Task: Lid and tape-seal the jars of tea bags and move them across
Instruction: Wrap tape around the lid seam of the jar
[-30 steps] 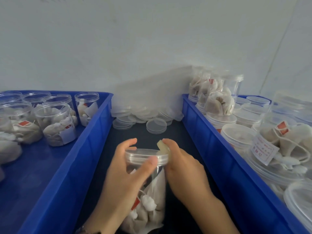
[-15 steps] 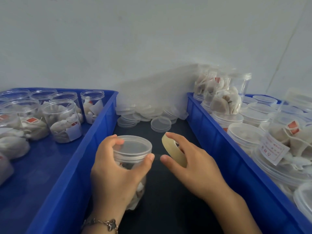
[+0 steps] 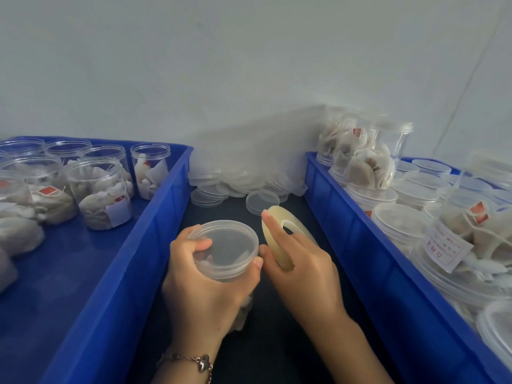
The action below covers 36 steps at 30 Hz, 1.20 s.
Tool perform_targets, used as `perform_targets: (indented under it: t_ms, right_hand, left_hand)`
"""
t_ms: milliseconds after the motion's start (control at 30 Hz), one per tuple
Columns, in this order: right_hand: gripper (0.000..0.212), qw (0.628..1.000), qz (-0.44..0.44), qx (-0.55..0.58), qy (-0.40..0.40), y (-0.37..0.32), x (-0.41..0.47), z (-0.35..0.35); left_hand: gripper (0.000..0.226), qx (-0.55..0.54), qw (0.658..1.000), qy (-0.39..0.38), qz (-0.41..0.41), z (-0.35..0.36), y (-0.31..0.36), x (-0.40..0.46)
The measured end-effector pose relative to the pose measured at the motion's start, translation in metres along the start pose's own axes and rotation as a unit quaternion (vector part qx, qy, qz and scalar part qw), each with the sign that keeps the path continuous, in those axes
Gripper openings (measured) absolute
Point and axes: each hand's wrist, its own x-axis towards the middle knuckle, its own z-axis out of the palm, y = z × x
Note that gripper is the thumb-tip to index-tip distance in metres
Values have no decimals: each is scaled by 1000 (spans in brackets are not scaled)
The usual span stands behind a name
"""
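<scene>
**Careful, the tape could go on crooked**

Now the left hand (image 3: 205,284) grips the lidded jar (image 3: 225,252) between the blue bins (image 3: 155,245). The right hand (image 3: 302,267) holds the tape roll (image 3: 277,231) beside it. If the jar turns or slips, the tape may wrinkle.

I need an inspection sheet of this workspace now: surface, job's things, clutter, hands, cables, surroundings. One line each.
Surface: dark table between two blue bins.
Job's things: lidded jar of tea bags; tape roll beside its lid.
Clutter: loose lids piled at the back; open jars in left bin; lidded jars in right bin.
Hands: left hand grips the jar; right hand holds the tape roll.
Cables: nothing seen.
Surroundings: plain pale wall.
</scene>
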Motion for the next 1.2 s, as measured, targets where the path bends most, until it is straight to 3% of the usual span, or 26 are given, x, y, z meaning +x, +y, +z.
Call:
perform_targets:
  t_ms: [233, 567, 1200]
  right_hand:
    - [49, 999, -27, 22, 35, 2, 5, 5]
    - [46, 993, 77, 32, -80, 6, 23, 12]
    - [41, 983, 147, 20, -109, 21, 44, 35]
  left_hand:
    - [71, -1, 999, 2, 42, 2, -5, -1]
    - [64, -8, 999, 25, 33, 4, -3, 4]
    - [62, 17, 998, 9, 67, 6, -3, 4]
